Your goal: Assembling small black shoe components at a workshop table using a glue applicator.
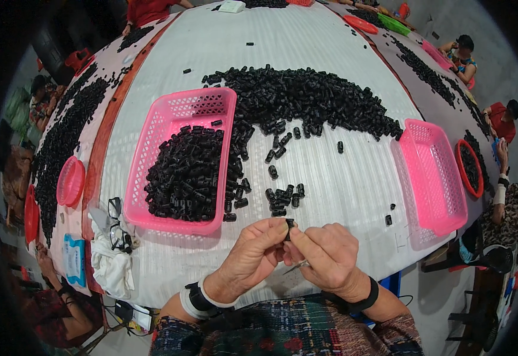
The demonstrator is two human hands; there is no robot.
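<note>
A small black piece is pinched between the thumb and fingers of the left hand, close to the near edge of the surface. The right hand is closed around a thin metal tool, and its thumb is set against the piece. The hands are brought together, with only a narrow gap left between them, and the near edge is crossed by both forearms.

On the left, room is limited by a pink basket, in which many black pieces are piled; its near right corner is set near the left hand. Beyond it, the near left edge is taken up by a white cloth and eyeglasses. Ahead, a loose cluster of black pieces is found just past the fingertips, and farther off the way is spanned by a long heap, by which the basket's far right corner is met. The widest open stretch is offered on the right, between the right hand and a second pink basket, placed along the right edge; only two small black bits are scattered there.
</note>
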